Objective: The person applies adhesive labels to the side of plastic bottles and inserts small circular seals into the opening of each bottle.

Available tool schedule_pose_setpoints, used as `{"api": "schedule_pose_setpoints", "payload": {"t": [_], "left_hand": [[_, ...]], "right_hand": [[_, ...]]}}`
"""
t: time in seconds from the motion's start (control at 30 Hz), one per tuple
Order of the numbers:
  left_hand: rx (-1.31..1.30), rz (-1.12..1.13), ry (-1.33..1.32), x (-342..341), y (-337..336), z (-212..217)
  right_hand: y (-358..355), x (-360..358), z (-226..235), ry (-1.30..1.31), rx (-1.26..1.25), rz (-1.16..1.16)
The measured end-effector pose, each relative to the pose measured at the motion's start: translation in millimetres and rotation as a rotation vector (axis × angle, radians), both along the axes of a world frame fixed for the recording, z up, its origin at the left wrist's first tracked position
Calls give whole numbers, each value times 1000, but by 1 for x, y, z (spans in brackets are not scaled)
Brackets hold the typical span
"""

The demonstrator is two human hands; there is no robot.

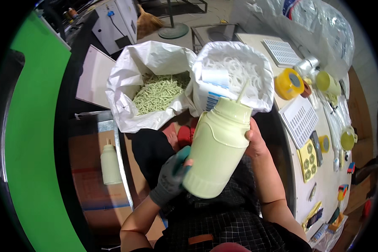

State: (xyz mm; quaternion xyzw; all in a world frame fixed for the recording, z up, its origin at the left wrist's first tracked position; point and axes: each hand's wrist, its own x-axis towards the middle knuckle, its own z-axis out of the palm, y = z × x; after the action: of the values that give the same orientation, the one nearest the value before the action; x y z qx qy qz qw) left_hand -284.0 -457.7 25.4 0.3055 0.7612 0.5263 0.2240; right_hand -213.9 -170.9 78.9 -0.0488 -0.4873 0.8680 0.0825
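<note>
A large pale yellow-green plastic bottle body [216,153] is held tilted in front of my lap, between both hands. From its wide ribbed neck a thin stalk of the same colour [242,91] sticks up. My left hand [172,172], in a grey and green glove, grips the lower left side. My bare right hand [256,140] closes round the upper right side, below the neck; some of its fingers are hidden behind the plastic. A similar pale bottle body [110,165], also with a stalk, is on the cardboard at the left.
Ahead stand a white sack of short pale green sticks [157,94] and a white-lined container of translucent rings [243,69]. The right-hand table [287,161] bears yellow tape rolls [289,84], slotted white sheets [299,119] and small tools. A green panel [38,126] stands at the left.
</note>
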Motion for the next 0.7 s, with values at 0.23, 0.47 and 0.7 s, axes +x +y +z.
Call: {"api": "schedule_pose_setpoints", "payload": {"t": [0.23, 0.47, 0.7], "left_hand": [[306, 164, 94, -8, -1, 24], [-19, -58, 955, 14, 13, 49], [-67, -106, 828, 26, 15, 44]], "right_hand": [[-80, 35, -42, -32, 764, -306], [-110, 41, -27, 62, 1187, -337], [-109, 43, -27, 73, 1192, -262]]}}
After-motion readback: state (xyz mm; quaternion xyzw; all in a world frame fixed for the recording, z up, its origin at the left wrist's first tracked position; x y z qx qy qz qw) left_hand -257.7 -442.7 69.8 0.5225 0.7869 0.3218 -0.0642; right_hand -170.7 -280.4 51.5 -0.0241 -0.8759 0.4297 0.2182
